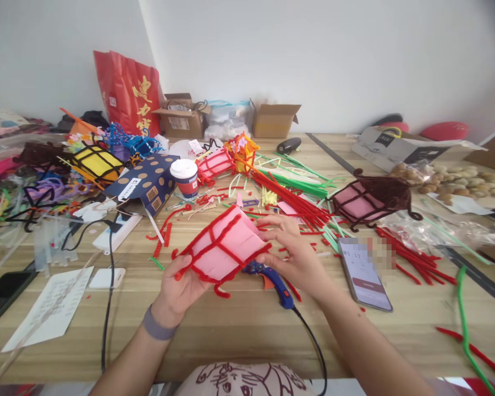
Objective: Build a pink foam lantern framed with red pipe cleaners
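A lantern [225,245] of pink paper in a red pipe-cleaner frame is tilted in front of me, above the table. My left hand [177,289] grips its lower left end, the thumb on the near side. At the right end, my right hand [295,253] has thumb and fingers curled at the rim, the fingertips partly inside and hidden by the paper. Under the lantern and right hand lies a blue hot glue gun [278,286] with its black cord, its front partly covered. Red pipe cleaners [292,201] lie in a bundle just behind.
A paper cup [185,179] stands behind my left hand, near a white power strip [117,234]. To the right lie a phone [365,275] and a brown-framed lantern [365,201]. A yellow lantern [97,165] and craft scraps crowd the left. Boxes [274,120] line the wall.
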Demonstrator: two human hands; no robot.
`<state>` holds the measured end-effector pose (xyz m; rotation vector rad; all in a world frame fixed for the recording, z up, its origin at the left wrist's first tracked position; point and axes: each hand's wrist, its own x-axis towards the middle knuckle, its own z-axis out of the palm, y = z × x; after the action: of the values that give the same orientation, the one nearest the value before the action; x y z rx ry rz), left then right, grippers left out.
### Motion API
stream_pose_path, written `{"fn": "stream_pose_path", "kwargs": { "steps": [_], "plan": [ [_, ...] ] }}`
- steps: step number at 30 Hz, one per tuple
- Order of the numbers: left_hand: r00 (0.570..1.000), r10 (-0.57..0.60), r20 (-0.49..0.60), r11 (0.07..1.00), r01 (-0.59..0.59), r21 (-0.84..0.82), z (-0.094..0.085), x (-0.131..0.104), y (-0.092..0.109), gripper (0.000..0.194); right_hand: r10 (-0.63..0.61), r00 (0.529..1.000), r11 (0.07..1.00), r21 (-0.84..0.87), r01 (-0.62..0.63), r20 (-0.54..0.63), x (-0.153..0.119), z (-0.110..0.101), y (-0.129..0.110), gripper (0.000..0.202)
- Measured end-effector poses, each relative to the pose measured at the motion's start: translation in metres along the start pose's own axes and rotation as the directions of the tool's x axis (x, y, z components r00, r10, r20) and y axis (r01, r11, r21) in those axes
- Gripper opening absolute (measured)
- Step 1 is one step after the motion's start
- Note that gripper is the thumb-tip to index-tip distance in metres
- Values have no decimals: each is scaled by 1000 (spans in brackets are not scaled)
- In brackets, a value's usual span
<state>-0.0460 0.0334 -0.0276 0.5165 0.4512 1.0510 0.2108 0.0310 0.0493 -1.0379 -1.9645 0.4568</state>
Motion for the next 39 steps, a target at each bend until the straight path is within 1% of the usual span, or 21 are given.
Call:
{"fn": "stream_pose_path", "kwargs": {
  "steps": [2, 5, 7, 8, 10, 12, 14, 16, 17, 19, 21, 22, 23, 24, 26, 28, 30, 32, 35, 37, 39],
  "plan": [
    [1000, 22, -9, 1000, -23, -10, 2, 0, 0, 37, 10, 1000, 997, 73, -9, -18, 0, 5, 2, 24],
    [996, 88, -11, 996, -88, 34, 12, -3, -2, 68, 79, 995, 974, 219, -64, -62, -2, 13, 5, 26],
    [991, 128, 44, 983, -133, 130, 20, -6, -4, 81, 147, 985, 942, 316, -113, -88, -3, 16, 5, 26],
    [987, 137, 84, 970, -151, 192, 23, -7, -5, 82, 180, 978, 925, 356, -132, -103, -4, 18, 5, 27],
    [980, 134, 145, 929, -175, 325, 29, -9, -8, 78, 234, 963, 901, 403, -163, -133, -4, 21, 4, 27],
    [985, 111, 131, 882, -159, 444, 32, -10, -10, 69, 268, 951, 893, 409, -186, -153, -4, 23, 3, 27],
    [995, 93, 23, 861, -92, 500, 36, -9, -11, 56, 276, 950, 898, 392, -199, -150, -3, 25, 2, 27],
    [991, 83, -104, 885, -26, 465, 38, -8, -12, 44, 264, 955, 912, 356, -202, -135, -2, 25, 2, 28],
    [984, 85, -156, 904, -10, 427, 39, -6, -12, 41, 259, 957, 922, 328, -204, -133, -3, 23, 2, 29],
    [968, 119, -220, 932, -32, 362, 40, -4, -11, 39, 282, 943, 942, 238, -237, -176, -7, 18, 3, 32],
    [946, 200, -256, 936, -108, 335, 40, -1, -10, 36, 346, 914, 938, 78, -337, -214, -16, 10, 6, 31],
    [931, 246, -268, 932, -152, 328, 39, 0, -9, 37, 391, 899, 914, -35, -405, -196, -23, 7, 8, 29],
    [917, 287, -276, 927, -193, 321, 38, 1, -8, 40, 435, 890, 876, -166, -453, -134, -31, 5, 10, 30],
    [905, 322, -280, 921, -229, 316, 37, 2, -7, 44, 488, 872, 826, -299, -478, -43, -40, 5, 12, 31],
    [888, 362, -283, 910, -271, 313, 36, 3, -6, 54, 585, 806, 719, -514, -468, 84, -55, 10, 15, 31],
    [885, 369, -283, 908, -278, 313, 36, 4, -6, 57, 648, 749, 639, -631, -439, 136, -65, 18, 18, 25],
    [888, 360, -285, 913, -274, 301, 37, 4, -6, 55, 667, 730, 618, -656, -433, 146, -71, 26, 21, 19],
    [885, 363, -290, 915, -281, 289, 38, 4, -5, 50, 651, 746, 652, -607, -454, 142, -75, 29, 26, 14],
    [863, 403, -306, 901, -316, 296, 40, 4, -2, 45, 621, 779, 728, -435, -530, 90, -81, 26, 31, 16],
    [842, 436, -319, 888, -345, 302, 41, 4, 1, 43, 627, 779, 755, -254, -605, 10, -84, 23, 31, 24],
    [829, 454, -325, 881, -364, 302, 42, 4, 2, 46, 654, 755, 756, -9, -655, -41, -85, 21, 26, 31]
  ]
}}
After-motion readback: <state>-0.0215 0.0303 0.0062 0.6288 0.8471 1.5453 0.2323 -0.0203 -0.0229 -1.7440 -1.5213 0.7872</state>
